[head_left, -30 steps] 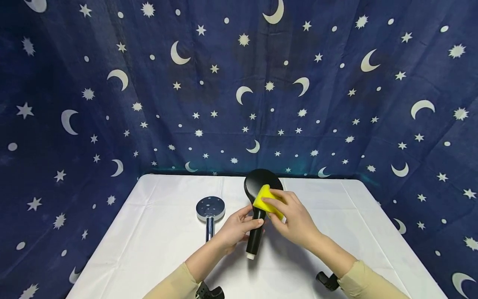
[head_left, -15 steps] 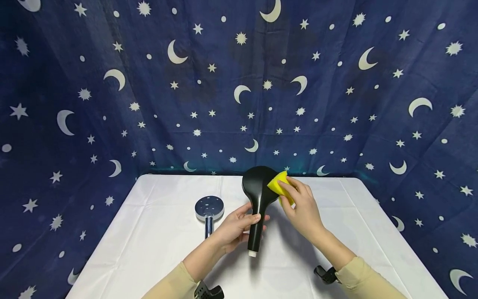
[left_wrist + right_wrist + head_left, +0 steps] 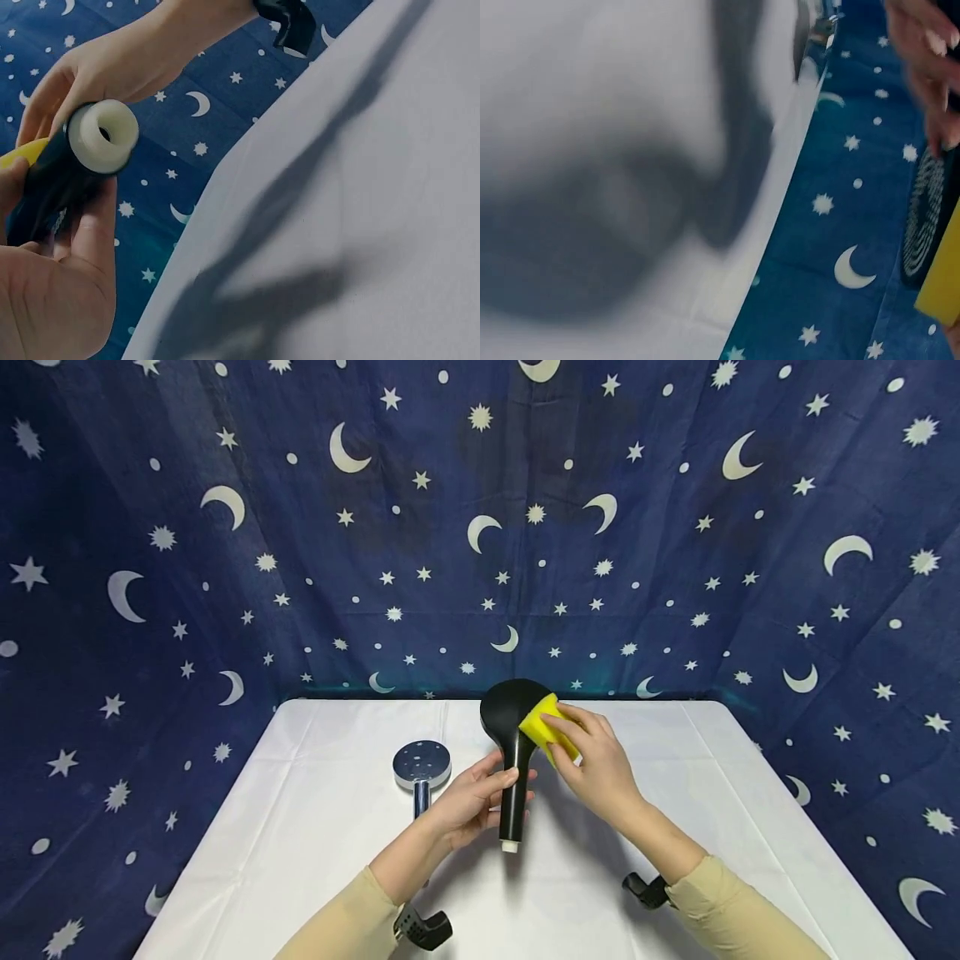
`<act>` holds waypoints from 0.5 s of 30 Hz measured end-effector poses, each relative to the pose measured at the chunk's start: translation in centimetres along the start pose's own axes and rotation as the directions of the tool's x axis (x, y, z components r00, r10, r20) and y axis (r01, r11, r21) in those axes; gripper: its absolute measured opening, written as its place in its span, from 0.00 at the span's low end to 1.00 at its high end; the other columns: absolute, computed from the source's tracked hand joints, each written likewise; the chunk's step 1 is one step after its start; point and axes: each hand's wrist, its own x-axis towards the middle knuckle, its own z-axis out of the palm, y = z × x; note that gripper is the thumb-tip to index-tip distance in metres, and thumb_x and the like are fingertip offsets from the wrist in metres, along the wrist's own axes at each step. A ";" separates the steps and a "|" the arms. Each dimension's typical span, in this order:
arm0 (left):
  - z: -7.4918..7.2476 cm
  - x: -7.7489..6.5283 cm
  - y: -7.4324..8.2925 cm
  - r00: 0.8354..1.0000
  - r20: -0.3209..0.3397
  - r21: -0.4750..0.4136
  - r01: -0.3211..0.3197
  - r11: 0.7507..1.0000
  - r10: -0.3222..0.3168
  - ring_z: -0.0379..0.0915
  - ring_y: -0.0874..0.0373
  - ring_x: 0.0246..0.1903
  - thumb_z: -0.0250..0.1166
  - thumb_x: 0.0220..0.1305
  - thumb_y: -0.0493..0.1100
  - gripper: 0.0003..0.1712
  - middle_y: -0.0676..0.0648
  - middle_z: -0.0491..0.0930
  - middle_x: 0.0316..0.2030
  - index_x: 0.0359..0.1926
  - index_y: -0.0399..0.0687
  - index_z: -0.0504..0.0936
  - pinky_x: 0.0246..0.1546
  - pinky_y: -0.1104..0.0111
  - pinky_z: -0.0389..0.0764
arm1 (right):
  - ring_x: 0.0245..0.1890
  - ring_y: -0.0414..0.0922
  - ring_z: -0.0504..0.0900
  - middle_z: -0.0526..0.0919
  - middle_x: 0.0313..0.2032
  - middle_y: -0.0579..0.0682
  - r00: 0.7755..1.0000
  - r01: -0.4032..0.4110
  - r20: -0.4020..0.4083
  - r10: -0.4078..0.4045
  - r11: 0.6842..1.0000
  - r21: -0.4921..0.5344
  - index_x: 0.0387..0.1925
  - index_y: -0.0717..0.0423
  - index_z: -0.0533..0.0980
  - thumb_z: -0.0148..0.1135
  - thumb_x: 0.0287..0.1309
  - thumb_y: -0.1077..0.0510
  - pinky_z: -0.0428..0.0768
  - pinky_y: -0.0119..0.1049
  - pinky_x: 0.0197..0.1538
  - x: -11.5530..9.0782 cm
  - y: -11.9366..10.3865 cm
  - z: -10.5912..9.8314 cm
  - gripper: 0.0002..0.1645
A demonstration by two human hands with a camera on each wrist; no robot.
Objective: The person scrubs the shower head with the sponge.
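Observation:
My left hand [image 3: 472,797] grips a black shower head [image 3: 513,777] by its handle, thumb across the front, holding it raised above the table. Its round head points up and away, and the white threaded end [image 3: 105,135] shows at the bottom of the handle. In the right wrist view the spray face [image 3: 928,214] with its nozzle rings is on the far side. Between thumb and fingers my right hand [image 3: 598,768] pinches a yellow sponge [image 3: 546,727], which lies against the right side of the head near the neck.
A chrome shower head [image 3: 422,764] lies on the white-covered table [image 3: 337,827] left of my hands, its handle partly hidden by my left arm. Black wrist camera mounts [image 3: 423,930] hang below both forearms. A dark blue curtain [image 3: 420,552] with moons and stars stands behind the table.
The sponge went from the neck out to the head's right edge, then back inward a little. The left hand keeps its grip, and the black shower head's back has turned more into view.

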 end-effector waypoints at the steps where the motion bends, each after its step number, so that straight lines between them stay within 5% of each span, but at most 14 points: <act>1: -0.1 0.1 0.0 1.000 -0.006 -0.010 0.000 1.000 0.000 0.82 0.48 0.52 0.62 0.75 0.45 0.32 0.40 0.79 0.61 0.76 0.56 0.66 0.53 0.51 0.82 | 0.59 0.55 0.74 0.78 0.62 0.55 1.000 0.004 0.008 -0.004 1.000 0.006 0.58 0.51 0.83 0.72 0.57 0.63 0.79 0.53 0.56 0.1 0.0 0.0 0.25; 11: -0.9 0.2 0.1 0.999 -0.035 -0.162 0.021 0.987 -0.027 0.84 0.56 0.45 0.52 0.82 0.49 0.29 0.45 0.79 0.57 0.77 0.51 0.61 0.48 0.59 0.85 | 0.59 0.47 0.76 0.79 0.62 0.48 0.989 0.074 0.116 -0.091 0.987 0.141 0.59 0.46 0.82 0.69 0.58 0.61 0.80 0.45 0.55 -2.9 -2.2 0.5 0.26; 15: -1.1 0.2 0.2 0.999 -0.044 -0.161 0.024 0.987 -0.031 0.84 0.56 0.44 0.53 0.81 0.50 0.27 0.48 0.81 0.54 0.74 0.49 0.64 0.45 0.62 0.86 | 0.57 0.46 0.77 0.80 0.60 0.47 0.967 0.206 0.110 -0.230 0.959 0.193 0.58 0.43 0.83 0.67 0.54 0.62 0.77 0.36 0.57 -4.2 -2.7 0.0 0.28</act>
